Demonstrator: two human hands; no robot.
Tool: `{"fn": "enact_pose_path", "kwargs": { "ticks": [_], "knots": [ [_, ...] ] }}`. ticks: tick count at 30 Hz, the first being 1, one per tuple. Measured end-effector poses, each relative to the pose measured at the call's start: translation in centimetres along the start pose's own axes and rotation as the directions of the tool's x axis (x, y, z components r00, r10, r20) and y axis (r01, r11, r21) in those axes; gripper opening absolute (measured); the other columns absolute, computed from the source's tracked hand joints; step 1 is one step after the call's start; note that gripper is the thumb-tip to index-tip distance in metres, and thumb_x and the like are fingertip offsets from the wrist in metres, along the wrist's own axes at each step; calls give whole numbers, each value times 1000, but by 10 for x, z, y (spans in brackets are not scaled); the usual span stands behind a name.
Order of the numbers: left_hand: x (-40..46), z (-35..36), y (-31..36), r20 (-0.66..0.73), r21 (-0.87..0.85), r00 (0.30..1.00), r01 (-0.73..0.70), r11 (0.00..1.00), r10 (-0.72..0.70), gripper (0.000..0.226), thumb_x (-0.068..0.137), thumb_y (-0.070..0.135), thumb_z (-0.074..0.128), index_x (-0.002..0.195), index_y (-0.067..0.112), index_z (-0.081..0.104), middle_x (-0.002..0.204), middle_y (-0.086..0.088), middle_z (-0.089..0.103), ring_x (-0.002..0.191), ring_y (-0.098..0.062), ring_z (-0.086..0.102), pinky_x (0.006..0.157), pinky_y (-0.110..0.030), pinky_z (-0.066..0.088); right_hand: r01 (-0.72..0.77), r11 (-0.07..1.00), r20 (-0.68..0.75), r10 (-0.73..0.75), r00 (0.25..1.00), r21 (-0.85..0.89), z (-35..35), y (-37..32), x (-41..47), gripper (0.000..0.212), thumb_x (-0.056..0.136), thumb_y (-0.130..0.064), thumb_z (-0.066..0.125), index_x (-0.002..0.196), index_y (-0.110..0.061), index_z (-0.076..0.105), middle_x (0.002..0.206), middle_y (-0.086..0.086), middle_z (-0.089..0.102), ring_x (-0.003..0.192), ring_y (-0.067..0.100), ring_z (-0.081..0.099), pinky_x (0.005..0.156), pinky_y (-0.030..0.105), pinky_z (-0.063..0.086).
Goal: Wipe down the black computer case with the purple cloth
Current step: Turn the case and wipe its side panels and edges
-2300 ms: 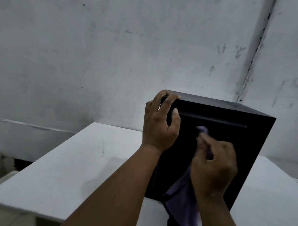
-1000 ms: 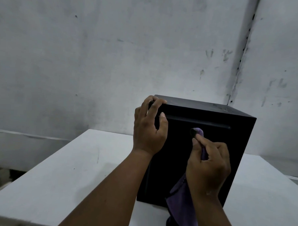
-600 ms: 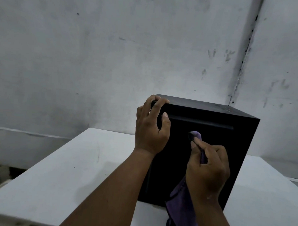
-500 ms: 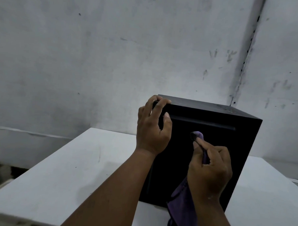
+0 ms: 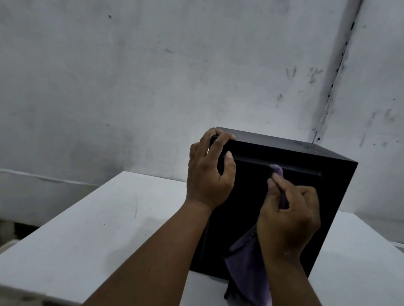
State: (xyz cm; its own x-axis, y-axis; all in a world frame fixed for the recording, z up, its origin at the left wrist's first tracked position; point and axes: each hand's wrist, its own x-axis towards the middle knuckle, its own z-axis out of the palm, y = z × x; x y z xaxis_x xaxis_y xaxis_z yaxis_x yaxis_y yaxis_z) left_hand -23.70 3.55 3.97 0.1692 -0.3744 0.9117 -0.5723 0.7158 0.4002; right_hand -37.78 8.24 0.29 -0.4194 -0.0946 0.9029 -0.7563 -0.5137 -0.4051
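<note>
The black computer case has a smooth, matt finish, its top panel faintly dusty with a dull sheen; whether it is metal or plastic cannot be told. The purple cloth looks soft and napped, like microfibre, with a darker stitched edge. The white table is smooth and matt, lightly scuffed. The wall is rough, stained, matt plaster.

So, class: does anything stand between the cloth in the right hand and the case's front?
Nothing visible does. The right hand pinches the cloth, whose tip already meets the case front at its groove. The left hand grips the top corner, clear of it.
</note>
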Motion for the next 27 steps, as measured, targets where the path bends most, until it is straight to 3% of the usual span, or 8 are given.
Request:
{"fn": "enact_pose_path", "kwargs": {
  "ticks": [5, 8, 11, 14, 17, 22, 27],
  "knots": [
    [0, -1, 3, -20, -7, 1000, -5, 1000, 5, 37, 94, 26, 47, 128, 22, 61, 136, 8, 53, 117, -20, 52, 100, -27, 43, 105, 994, 201, -103, 974, 1, -3, 4, -28, 8, 88, -4, 80, 96, -3, 80, 79, 0, 51, 64, 6, 39, 63, 1, 34],
    [-1, -1, 9, -18, -34, 999, 35, 999, -36, 37, 93, 25, 52, 129, 23, 61, 138, 10, 51, 122, -8, 47, 103, -35, 46, 106, 994, 348, -105, 932, 16, -11, 8, -52, 5, 87, -9, 80, 91, -6, 79, 79, -5, 49, 60, 5, 40, 56, 3, 33],
    [-10, -7, 19, -127, -5, 992, 20, 1000, -20, 39, 89, 24, 63, 128, 17, 64, 140, 2, 54, 132, -13, 46, 107, -41, 45, 45, 997, 434, -67, 898, 61, -19, 3, -53, 7, 87, -10, 80, 95, -11, 80, 79, -9, 51, 62, -2, 48, 58, 2, 37],
    [-36, -14, 29, -254, 74, 964, -62, 995, 79, 27, 86, 17, 70, 111, 9, 67, 111, -3, 63, 107, -21, 57, 93, -36, 49, -132, 979, 381, 64, 922, 156, -26, -9, -34, 13, 87, -11, 81, 99, -16, 80, 82, -8, 62, 73, 3, 60, 68, 3, 41],
    [-62, -21, 48, -117, -109, 993, -16, 994, 3, 9, 93, 21, 65, 99, 14, 67, 93, 7, 63, 85, -12, 60, 73, -31, 53, -303, 918, 348, 205, 915, 256, -35, -29, -8, 23, 88, -16, 81, 109, -23, 78, 96, -13, 72, 91, 2, 69, 80, 10, 51],
    [-71, -27, 76, 162, -393, 956, 289, 873, -243, 14, 102, 25, 63, 114, 25, 71, 107, 10, 73, 104, -11, 71, 86, -26, 59, -447, 836, 443, 286, 850, 318, -47, -48, 14, 18, 91, -18, 77, 105, -29, 79, 99, -14, 76, 96, 0, 71, 82, 18, 58],
    [-52, -37, 89, 296, -499, 874, 485, 718, -385, 23, 93, 22, 75, 116, 28, 75, 108, 12, 78, 105, -3, 72, 89, -24, 59, -438, 840, 617, 167, 769, 319, -58, -42, 36, 26, 98, -11, 68, 113, -31, 78, 106, -17, 76, 103, -4, 69, 86, 11, 53]
  ]
}}
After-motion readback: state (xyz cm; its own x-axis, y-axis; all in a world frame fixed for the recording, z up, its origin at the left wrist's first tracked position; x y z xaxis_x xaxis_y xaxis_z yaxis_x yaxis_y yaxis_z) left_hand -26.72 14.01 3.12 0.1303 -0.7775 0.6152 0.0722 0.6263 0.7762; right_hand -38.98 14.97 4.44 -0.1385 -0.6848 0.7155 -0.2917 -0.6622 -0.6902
